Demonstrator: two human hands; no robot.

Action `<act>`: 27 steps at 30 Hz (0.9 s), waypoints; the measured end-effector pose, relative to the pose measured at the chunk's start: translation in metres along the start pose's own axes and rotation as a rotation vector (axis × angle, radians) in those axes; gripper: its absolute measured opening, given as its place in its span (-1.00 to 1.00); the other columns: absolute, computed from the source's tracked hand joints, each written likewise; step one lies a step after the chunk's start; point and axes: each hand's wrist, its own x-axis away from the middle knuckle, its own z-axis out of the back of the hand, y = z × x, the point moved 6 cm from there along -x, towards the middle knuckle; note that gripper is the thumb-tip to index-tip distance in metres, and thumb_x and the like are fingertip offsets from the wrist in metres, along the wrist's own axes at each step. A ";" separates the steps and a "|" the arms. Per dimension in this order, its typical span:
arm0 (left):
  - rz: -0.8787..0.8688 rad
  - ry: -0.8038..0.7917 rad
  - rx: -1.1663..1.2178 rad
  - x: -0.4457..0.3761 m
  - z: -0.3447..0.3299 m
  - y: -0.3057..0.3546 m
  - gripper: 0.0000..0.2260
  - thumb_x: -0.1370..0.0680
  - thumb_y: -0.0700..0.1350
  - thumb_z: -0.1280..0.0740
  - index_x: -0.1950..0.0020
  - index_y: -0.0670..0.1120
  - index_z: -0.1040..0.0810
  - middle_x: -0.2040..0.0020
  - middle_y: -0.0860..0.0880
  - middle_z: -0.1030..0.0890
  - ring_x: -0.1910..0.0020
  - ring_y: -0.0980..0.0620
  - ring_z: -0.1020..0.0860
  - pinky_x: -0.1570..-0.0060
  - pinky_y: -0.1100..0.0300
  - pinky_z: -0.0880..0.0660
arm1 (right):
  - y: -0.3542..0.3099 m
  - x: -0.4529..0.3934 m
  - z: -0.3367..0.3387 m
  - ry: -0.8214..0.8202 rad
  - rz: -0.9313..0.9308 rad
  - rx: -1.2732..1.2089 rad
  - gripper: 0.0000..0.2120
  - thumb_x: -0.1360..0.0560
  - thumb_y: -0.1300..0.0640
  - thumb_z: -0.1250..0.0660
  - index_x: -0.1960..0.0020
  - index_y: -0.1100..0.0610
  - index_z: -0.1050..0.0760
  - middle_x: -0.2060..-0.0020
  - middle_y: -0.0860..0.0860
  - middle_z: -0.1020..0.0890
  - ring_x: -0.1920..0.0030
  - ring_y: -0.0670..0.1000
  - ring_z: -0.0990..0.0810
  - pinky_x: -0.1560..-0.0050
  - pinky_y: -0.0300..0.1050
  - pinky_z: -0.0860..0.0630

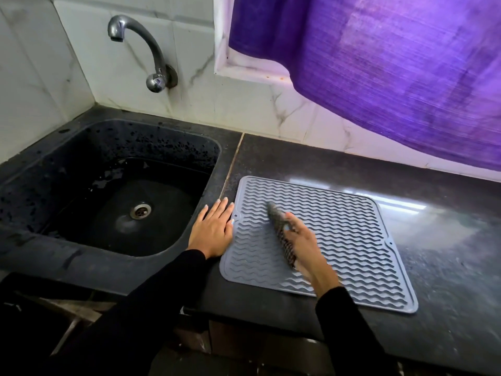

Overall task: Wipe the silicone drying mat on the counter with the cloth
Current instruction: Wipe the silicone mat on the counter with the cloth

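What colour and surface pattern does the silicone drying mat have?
Grey-blue, with raised wavy ridges running across the silicone drying mat; the head view shows it clearly.

The mat (339,229) looks like soft matt grey silicone, ribbed in wavy ridges. The cloth (280,229) on it is a dark, checked woven fabric. The counter (447,267) is dark polished stone, glossy at the far right. The sink (81,185) on the left is matt black, wet-speckled. The tap (143,47) is shiny metal; the wall tiles (113,77) are glossy, marble-veined. The purple curtain (393,63) is ribbed cloth.
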 end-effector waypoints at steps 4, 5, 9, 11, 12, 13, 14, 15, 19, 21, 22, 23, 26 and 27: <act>0.015 0.010 0.027 0.000 0.001 0.001 -0.31 -0.41 0.13 0.29 -0.51 -0.01 -0.12 -0.53 0.03 -0.10 -0.51 0.11 -0.02 -0.47 0.08 0.13 | -0.004 0.003 0.041 0.356 -0.059 0.028 -0.70 -0.58 0.27 -0.14 -0.30 0.24 -0.41 -0.13 0.11 -0.56 -0.12 0.09 -0.53 -0.16 -0.14 -0.43; 0.015 0.006 0.031 0.000 0.002 0.001 -0.31 -0.41 0.13 0.29 -0.51 -0.01 -0.12 -0.53 0.03 -0.09 -0.51 0.11 -0.02 -0.47 0.08 0.13 | -0.011 0.008 0.036 0.365 0.009 0.089 -0.66 -0.57 0.27 -0.17 -0.35 0.20 -0.38 -0.14 0.04 -0.54 -0.11 0.03 -0.52 -0.12 -0.26 -0.41; 0.005 0.009 0.008 0.000 0.002 0.000 -0.32 -0.42 0.12 0.30 -0.51 -0.02 -0.11 -0.53 0.02 -0.09 -0.51 0.10 -0.02 -0.47 0.08 0.12 | -0.017 0.039 -0.037 0.124 0.134 0.476 -0.53 -0.55 0.31 -0.14 -0.44 0.13 -0.22 -0.29 -0.06 -0.40 -0.23 -0.06 -0.44 -0.38 -0.18 -0.31; -0.002 0.024 -0.008 0.000 0.002 0.002 -0.33 -0.43 0.11 0.29 -0.51 -0.03 -0.11 -0.53 0.01 -0.10 -0.51 0.09 -0.03 -0.47 0.08 0.12 | -0.006 0.048 -0.058 0.191 0.243 0.690 -0.51 -0.50 0.30 -0.23 -0.41 0.19 -0.27 -0.40 0.07 -0.35 -0.38 0.04 -0.37 -0.43 -0.04 -0.17; -0.007 0.029 -0.015 0.000 0.002 0.003 -0.33 -0.43 0.11 0.29 -0.51 -0.03 -0.11 -0.53 0.01 -0.09 -0.51 0.09 -0.03 -0.47 0.08 0.12 | 0.001 0.047 -0.060 0.217 0.212 0.686 -0.49 -0.47 0.26 -0.28 -0.41 0.20 -0.29 -0.39 0.09 -0.36 -0.40 0.04 -0.34 -0.43 -0.04 -0.13; -0.008 0.027 -0.021 0.000 0.002 0.002 -0.33 -0.43 0.11 0.29 -0.51 -0.03 -0.10 -0.53 0.01 -0.09 -0.51 0.09 -0.02 -0.47 0.08 0.12 | 0.004 0.044 -0.060 0.192 0.154 0.624 -0.47 -0.48 0.22 -0.28 -0.43 0.17 -0.27 -0.42 0.06 -0.33 -0.44 0.02 -0.28 -0.45 -0.09 -0.06; -0.005 0.023 -0.029 0.000 0.001 0.002 -0.33 -0.43 0.11 0.30 -0.51 -0.03 -0.09 -0.54 0.01 -0.08 -0.51 0.09 -0.01 -0.46 0.09 0.13 | 0.007 0.042 -0.059 0.164 0.116 0.573 -0.46 -0.50 0.17 -0.26 -0.45 0.11 -0.22 -0.44 0.00 -0.28 -0.47 -0.03 -0.20 -0.46 -0.16 0.01; -0.004 0.024 -0.039 -0.001 0.000 0.001 -0.33 -0.43 0.11 0.31 -0.52 -0.02 -0.08 -0.54 0.01 -0.07 -0.51 0.10 0.00 -0.46 0.09 0.13 | 0.009 0.040 -0.056 0.144 0.084 0.533 -0.45 -0.51 0.13 -0.25 -0.46 0.04 -0.19 -0.46 -0.06 -0.24 -0.48 -0.08 -0.15 -0.47 -0.19 0.03; -0.009 0.025 -0.037 -0.002 0.000 0.000 -0.33 -0.44 0.11 0.29 -0.51 -0.03 -0.10 -0.53 0.01 -0.09 -0.51 0.09 -0.02 -0.46 0.08 0.11 | 0.002 0.033 -0.044 0.122 0.042 0.466 -0.48 -0.50 0.13 -0.28 -0.42 -0.12 -0.25 -0.42 -0.16 -0.31 -0.44 -0.13 -0.24 -0.43 -0.16 -0.19; -0.018 0.020 -0.032 -0.001 0.001 0.001 -0.33 -0.44 0.12 0.28 -0.51 -0.04 -0.12 -0.53 0.00 -0.11 -0.51 0.08 -0.04 -0.47 0.06 0.08 | 0.000 0.032 -0.038 0.100 0.001 0.383 -0.55 -0.52 0.13 -0.26 -0.38 -0.11 -0.33 -0.31 -0.16 -0.43 -0.32 -0.10 -0.40 -0.34 -0.13 -0.30; -0.017 0.013 -0.034 -0.001 0.000 0.000 -0.33 -0.44 0.12 0.29 -0.51 -0.04 -0.12 -0.53 0.00 -0.10 -0.51 0.08 -0.03 -0.47 0.06 0.08 | -0.002 0.029 -0.034 0.092 -0.016 0.338 -0.60 -0.54 0.11 -0.25 -0.36 -0.09 -0.36 -0.22 -0.15 -0.49 -0.23 -0.10 -0.46 -0.28 -0.13 -0.35; -0.016 0.003 -0.031 -0.001 0.001 0.001 -0.33 -0.44 0.12 0.29 -0.51 -0.04 -0.11 -0.53 0.01 -0.09 -0.51 0.08 -0.02 -0.47 0.06 0.08 | -0.002 0.027 -0.028 0.081 -0.030 0.263 -0.65 -0.55 0.11 -0.24 -0.33 -0.05 -0.41 -0.13 -0.14 -0.52 -0.15 -0.11 -0.48 -0.21 -0.16 -0.40; -0.003 -0.012 -0.019 -0.001 0.001 0.001 -0.39 -0.49 0.09 0.21 -0.51 -0.04 -0.12 -0.53 0.01 -0.10 -0.51 0.08 -0.03 -0.48 0.04 0.07 | 0.008 0.018 0.007 0.100 -0.188 -0.213 -0.82 -0.58 0.19 -0.18 -0.05 0.13 -0.55 0.09 0.02 -0.65 0.07 0.01 -0.57 0.12 -0.26 -0.54; 0.004 -0.011 -0.015 -0.001 0.001 0.001 -0.40 -0.49 0.08 0.19 -0.51 -0.04 -0.13 -0.53 0.01 -0.11 -0.51 0.07 -0.04 -0.48 0.04 0.06 | 0.014 0.017 0.026 0.166 -0.250 -0.313 -0.82 -0.59 0.18 -0.16 0.00 0.16 -0.54 0.12 0.09 -0.66 0.12 0.05 -0.58 0.14 -0.19 -0.57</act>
